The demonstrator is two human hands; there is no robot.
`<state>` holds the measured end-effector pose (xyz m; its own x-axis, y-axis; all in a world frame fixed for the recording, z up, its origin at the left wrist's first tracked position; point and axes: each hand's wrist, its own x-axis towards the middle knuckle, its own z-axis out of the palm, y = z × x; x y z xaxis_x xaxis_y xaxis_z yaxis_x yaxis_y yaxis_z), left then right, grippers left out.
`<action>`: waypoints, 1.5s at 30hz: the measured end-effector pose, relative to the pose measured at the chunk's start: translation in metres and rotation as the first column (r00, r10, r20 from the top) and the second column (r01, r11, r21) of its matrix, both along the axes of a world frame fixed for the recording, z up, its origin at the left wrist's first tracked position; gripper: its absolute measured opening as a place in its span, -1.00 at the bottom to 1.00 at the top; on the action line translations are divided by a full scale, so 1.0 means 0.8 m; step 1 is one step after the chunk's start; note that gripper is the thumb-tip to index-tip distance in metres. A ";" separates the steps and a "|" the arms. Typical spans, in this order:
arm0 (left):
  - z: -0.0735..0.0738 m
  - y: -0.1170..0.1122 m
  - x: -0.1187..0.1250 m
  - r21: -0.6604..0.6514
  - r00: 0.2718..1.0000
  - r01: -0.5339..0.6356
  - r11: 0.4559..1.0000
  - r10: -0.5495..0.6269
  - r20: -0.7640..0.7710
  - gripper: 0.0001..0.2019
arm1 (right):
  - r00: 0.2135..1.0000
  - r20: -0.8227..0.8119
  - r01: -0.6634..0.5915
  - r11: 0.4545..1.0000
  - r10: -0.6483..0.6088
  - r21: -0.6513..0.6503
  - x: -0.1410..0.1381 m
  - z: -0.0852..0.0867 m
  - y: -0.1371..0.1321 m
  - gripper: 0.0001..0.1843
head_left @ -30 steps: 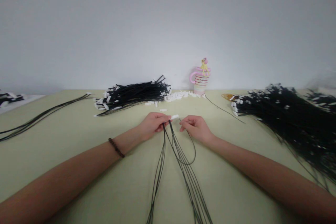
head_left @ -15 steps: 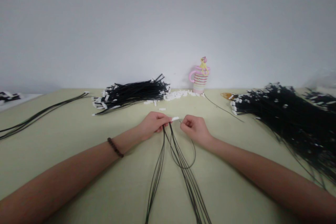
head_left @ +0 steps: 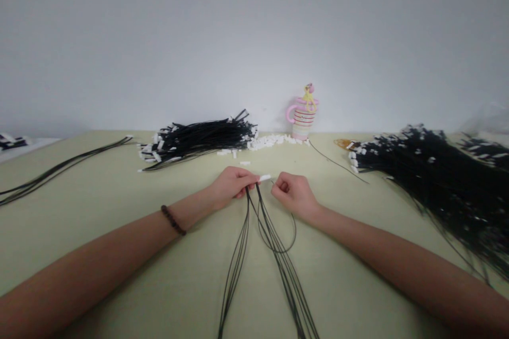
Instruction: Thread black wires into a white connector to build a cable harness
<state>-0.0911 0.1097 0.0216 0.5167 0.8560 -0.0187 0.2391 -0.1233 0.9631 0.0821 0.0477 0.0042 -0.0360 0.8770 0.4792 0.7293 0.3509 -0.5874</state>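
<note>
Left of the striped mug [head_left: 304,122] and nearer than it, the left hand [head_left: 234,185] pinches a white plastic piece [head_left: 265,178], black wires [head_left: 281,260] hanging below. Directly before the mug, the right hand [head_left: 295,193], fingers curled, pinches a looped wire [head_left: 295,233] near its tip. White pieces [head_left: 270,141] lie just left of the mug.

Forearms [head_left: 99,262] angled inward; left hand [head_left: 233,186] in pinch; right hand [head_left: 296,194] curled, near left, not touching.
</note>
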 end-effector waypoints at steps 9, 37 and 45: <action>-0.005 0.003 -0.001 0.035 0.998 0.007 0.999 -0.005 -0.062 -0.68 | 0.993 0.111 0.043 0.999 -0.044 0.013 -0.001 -0.002 -0.001 -0.88; -0.001 0.000 0.001 0.004 0.992 0.106 0.994 -0.106 -0.072 -0.72 | 0.943 0.257 -0.257 0.952 0.210 0.167 0.002 0.003 0.002 -0.93; -0.001 0.011 -0.005 -0.042 1.000 0.027 0.999 -0.026 0.017 -0.73 | 0.963 -0.148 -0.218 0.973 0.227 0.078 0.009 -0.005 0.015 -0.91</action>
